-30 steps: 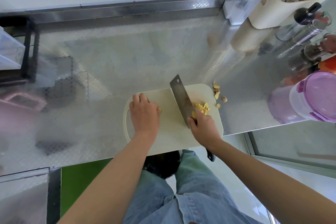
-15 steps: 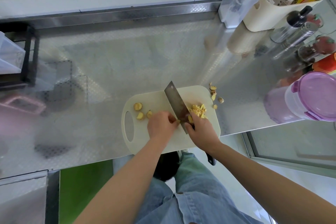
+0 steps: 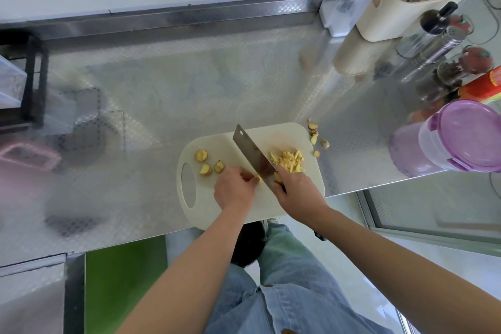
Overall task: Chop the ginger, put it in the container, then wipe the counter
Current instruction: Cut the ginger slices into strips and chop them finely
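Observation:
A white cutting board (image 3: 244,206) lies at the front edge of the steel counter (image 3: 189,95). My right hand (image 3: 296,192) grips the handle of a cleaver (image 3: 253,156), whose blade slants across the board. My left hand (image 3: 235,190) pinches a small ginger piece (image 3: 257,178) against the blade's left side. A pile of chopped ginger (image 3: 288,160) lies right of the blade. Three ginger slices (image 3: 207,163) sit near the board's handle hole. A clear container with a purple lid (image 3: 463,135) stands at the counter's right.
Ginger peel scraps (image 3: 315,138) lie on the counter just past the board's right corner. Bottles and shakers (image 3: 433,43) and a cream caddy (image 3: 401,8) crowd the back right. A black rack (image 3: 29,76) and a pink tray (image 3: 29,157) are at the left.
My left hand left the three slices at the board's left and moved right to the blade with one small piece. The cleaver stays in my right hand, hardly shifted.

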Action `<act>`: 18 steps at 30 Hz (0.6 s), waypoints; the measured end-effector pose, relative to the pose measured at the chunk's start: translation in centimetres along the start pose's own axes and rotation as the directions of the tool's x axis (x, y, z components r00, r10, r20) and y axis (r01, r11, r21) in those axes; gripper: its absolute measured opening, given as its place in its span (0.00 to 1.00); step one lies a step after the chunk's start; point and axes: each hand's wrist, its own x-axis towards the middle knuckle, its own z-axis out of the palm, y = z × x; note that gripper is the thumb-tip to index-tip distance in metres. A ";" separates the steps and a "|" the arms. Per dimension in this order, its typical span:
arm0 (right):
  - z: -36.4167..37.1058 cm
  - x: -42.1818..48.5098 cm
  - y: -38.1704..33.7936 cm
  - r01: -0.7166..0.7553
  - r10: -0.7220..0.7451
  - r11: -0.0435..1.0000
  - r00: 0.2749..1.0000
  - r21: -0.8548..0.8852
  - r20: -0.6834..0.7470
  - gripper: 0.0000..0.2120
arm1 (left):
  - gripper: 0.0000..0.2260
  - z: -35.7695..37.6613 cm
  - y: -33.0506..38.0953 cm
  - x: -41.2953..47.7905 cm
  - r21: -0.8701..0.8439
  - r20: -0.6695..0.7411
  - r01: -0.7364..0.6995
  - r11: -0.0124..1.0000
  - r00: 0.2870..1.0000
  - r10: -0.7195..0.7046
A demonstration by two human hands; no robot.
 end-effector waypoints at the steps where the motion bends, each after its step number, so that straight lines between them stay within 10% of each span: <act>1: 0.0 0.0 0.0 -0.002 0.002 1.000 1.000 -0.019 0.013 0.04 | 0.03 0.0 0.1 0.0 -0.001 0.001 0.002 1.000 1.000 -0.002; 18: 1.2 1.9 -1.8 -0.078 0.082 0.992 0.996 0.098 -0.044 0.12 | 0.03 -0.5 0.4 0.0 -0.016 0.026 0.029 0.999 0.999 -0.028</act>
